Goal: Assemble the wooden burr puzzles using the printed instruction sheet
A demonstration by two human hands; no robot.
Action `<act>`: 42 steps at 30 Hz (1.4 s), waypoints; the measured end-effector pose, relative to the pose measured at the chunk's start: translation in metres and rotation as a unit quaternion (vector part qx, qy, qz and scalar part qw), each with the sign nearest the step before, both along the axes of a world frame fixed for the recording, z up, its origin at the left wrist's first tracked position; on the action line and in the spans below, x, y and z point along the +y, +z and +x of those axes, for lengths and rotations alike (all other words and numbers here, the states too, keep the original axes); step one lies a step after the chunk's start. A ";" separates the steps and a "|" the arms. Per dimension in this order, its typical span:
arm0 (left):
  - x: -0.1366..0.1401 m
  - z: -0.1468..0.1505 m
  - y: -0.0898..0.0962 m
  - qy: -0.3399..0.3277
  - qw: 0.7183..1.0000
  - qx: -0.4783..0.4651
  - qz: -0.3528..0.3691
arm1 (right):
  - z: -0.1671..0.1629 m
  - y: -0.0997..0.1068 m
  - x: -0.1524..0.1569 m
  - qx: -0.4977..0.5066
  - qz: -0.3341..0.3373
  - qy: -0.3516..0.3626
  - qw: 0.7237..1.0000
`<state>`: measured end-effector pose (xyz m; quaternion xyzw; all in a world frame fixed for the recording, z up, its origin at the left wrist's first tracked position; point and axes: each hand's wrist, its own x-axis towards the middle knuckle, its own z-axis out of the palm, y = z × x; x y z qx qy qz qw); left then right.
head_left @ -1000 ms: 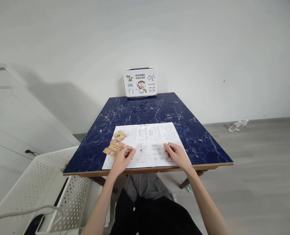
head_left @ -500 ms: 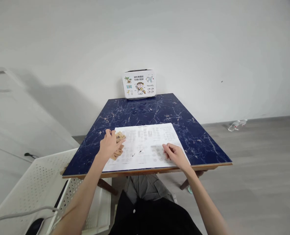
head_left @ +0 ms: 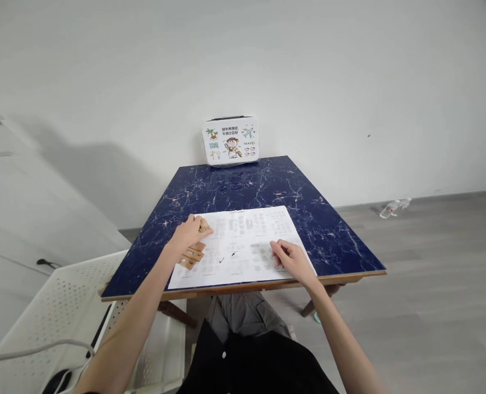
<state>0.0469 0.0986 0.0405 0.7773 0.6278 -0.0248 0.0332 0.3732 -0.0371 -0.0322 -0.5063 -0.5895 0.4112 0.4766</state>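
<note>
A white printed sheet [head_left: 243,224] lies at the near side of the table. My left hand [head_left: 189,232] is on its left part, thumb and fingers closed round a bunch of light-brown wooden pieces [head_left: 204,225]. Just nearer to me, a few flat wooden tiles [head_left: 192,255] with slots and dark letters overlap on the sheet. My right hand [head_left: 292,258] rests on the sheet's right side with its fingers curled in; their inside is hidden. Between the hands, two small dark bits or marks [head_left: 233,254] show on the paper.
The table [head_left: 243,186] has a dark blue marbled top with a wooden edge. A white case [head_left: 231,143] with cartoon prints stands at its back against the wall. To the left is a white perforated rack [head_left: 68,284] with a cable [head_left: 38,350]. A clear plastic item [head_left: 394,208] lies on the floor.
My left hand has shifted slightly right and its fingers have closed in over the wooden pieces, uncovering more of the nearer tiles. My right hand stays in place. The view has shifted slightly.
</note>
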 end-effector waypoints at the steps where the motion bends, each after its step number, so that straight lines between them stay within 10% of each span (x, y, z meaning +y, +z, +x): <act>1: 0.001 0.000 0.000 -0.003 1.000 -0.009 -0.001 | 0.000 0.000 0.000 0.001 -0.001 0.000 1.000; 19: -0.092 0.122 -0.023 -0.207 0.965 -0.160 0.027 | -0.001 0.003 0.002 0.005 0.014 -0.002 1.000; 32: -0.114 0.104 -0.054 -0.160 0.939 -0.299 0.053 | -0.001 0.004 0.002 -0.027 0.019 -0.005 0.999; 42: -0.120 0.094 -0.064 -0.130 0.923 -0.349 0.092 | -0.002 -0.010 0.010 -0.157 0.179 0.023 0.971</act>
